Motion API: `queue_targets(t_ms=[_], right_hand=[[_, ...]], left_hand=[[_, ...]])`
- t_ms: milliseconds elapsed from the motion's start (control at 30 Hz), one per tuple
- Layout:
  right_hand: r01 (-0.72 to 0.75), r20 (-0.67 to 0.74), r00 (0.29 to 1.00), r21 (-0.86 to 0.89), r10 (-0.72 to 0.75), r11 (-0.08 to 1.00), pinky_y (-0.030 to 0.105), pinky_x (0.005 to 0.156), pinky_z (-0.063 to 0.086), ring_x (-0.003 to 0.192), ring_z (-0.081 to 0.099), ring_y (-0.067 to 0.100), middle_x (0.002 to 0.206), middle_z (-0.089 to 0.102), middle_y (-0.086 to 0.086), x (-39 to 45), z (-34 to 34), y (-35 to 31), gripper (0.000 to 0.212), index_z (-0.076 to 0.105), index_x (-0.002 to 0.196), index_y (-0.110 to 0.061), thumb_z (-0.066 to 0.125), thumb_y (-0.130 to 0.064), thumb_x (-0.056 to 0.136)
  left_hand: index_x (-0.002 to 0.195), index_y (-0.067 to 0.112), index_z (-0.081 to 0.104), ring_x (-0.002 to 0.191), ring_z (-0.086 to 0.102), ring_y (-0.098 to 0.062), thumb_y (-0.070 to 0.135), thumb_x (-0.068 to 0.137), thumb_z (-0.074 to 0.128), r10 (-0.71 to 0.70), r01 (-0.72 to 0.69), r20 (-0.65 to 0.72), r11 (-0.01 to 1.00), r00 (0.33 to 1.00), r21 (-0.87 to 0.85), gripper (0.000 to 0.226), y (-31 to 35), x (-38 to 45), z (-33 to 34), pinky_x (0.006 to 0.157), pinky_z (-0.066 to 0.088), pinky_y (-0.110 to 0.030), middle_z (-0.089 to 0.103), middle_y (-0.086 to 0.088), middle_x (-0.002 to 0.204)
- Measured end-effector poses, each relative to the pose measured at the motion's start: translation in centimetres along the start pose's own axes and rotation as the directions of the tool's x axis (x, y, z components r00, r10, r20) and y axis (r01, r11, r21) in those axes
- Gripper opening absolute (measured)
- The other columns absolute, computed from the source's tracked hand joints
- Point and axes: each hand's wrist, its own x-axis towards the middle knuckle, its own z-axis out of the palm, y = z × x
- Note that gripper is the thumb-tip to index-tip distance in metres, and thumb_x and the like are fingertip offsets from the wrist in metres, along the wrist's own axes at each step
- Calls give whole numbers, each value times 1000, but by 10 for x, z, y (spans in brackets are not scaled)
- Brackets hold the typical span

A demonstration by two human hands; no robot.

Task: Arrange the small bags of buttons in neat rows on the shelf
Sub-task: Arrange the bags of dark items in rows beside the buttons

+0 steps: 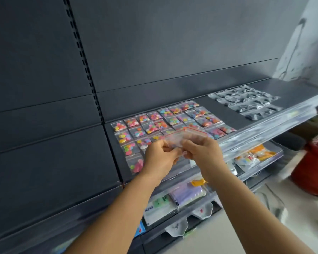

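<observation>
Several small clear bags of bright coloured buttons [155, 123] lie in rows on the dark shelf [207, 105]. Above the front rows, both hands hold a larger clear zip bag with a red seal strip [184, 135]. My left hand [159, 158] pinches its lower left edge. My right hand [202, 149] grips its right part, fingers curled round it. What the held bag contains is blurred. The hands hide part of the front rows.
A second block of clear bags with dark buttons [246, 102] lies further right on the same shelf. A clear plastic strip [264, 129] runs along the shelf's front edge. Lower shelves hold packaged goods [184, 195]. A red container [312, 167] stands on the floor at right.
</observation>
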Motion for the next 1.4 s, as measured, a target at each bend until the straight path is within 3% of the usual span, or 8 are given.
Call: queue_targets(t_ms=[233, 500, 600, 733, 867, 1000, 1267, 1400], right_hand=[[-35, -187, 982, 1, 34, 999, 33, 65, 55, 66, 65, 21, 76, 73, 12, 18, -93, 3, 8, 72, 78, -9, 67, -13, 82], [-53, -290, 955, 36, 61, 998, 22, 53, 49, 54, 59, 10, 62, 68, 1, 73, -169, 16, 5, 71, 77, -10, 70, -12, 81], [-43, -306, 951, 10, 44, 999, 18, 51, 48, 50, 56, 7, 55, 65, -3, 108, -197, 17, 13, 72, 68, -14, 71, -12, 80], [-53, -330, 943, -29, 41, 998, 24, 56, 50, 54, 57, 12, 58, 67, 2, 158, -229, 9, 16, 73, 64, -14, 70, -10, 79], [-45, -331, 943, -76, 17, 996, 38, 64, 44, 62, 52, 23, 74, 65, 26, 200, -256, 3, 7, 72, 73, -11, 67, -11, 78], [-51, -364, 931, -81, 18, 995, 42, 67, 52, 63, 61, 23, 75, 70, 15, 234, -280, 4, 4, 68, 76, -7, 69, -10, 78], [-93, -257, 963, -31, 82, 995, 28, 59, 52, 64, 64, 16, 77, 74, 3, 292, -324, 17, 8, 60, 99, -13, 58, -15, 91], [-89, -150, 986, -111, 72, 990, 33, 62, 50, 63, 59, 19, 76, 72, 7, 325, -354, 29, 12, 69, 86, -14, 58, -17, 90]], left_hand=[[81, 9, 64, 62, 59, -10, 24, 86, 67, 81, -89, 117, 994, 990, 65, 17, 17, 18, 91, 66, 55, -32, 65, 0, 68], [69, 14, 63, 53, 53, -10, 29, 85, 65, 98, -118, 219, 990, 971, 79, 22, 22, 80, 173, 56, 46, -25, 62, 4, 56], [74, 14, 66, 59, 57, -13, 24, 84, 65, 112, -135, 219, 986, 969, 94, 15, 24, 115, 204, 62, 51, -33, 65, 3, 60], [78, 15, 67, 59, 58, -14, 25, 85, 64, 118, -136, 236, 989, 965, 62, 13, 38, 162, 241, 67, 54, -39, 66, 2, 63], [73, 15, 67, 52, 57, -6, 25, 86, 64, 131, -151, 284, 987, 950, 49, 17, 56, 207, 273, 64, 55, -36, 66, 5, 58], [75, 12, 65, 55, 55, -13, 19, 86, 64, 110, -131, 308, 990, 945, 47, 13, 63, 240, 303, 65, 55, -42, 66, -2, 65], [78, 20, 65, 71, 65, -23, 19, 81, 65, 112, -139, 241, 985, 964, 98, 3, 59, 291, 351, 72, 58, -49, 70, -1, 75], [77, 19, 66, 71, 66, -26, 23, 84, 65, 148, -180, 192, 971, 970, 160, 8, 60, 308, 379, 70, 57, -49, 69, -2, 73]])
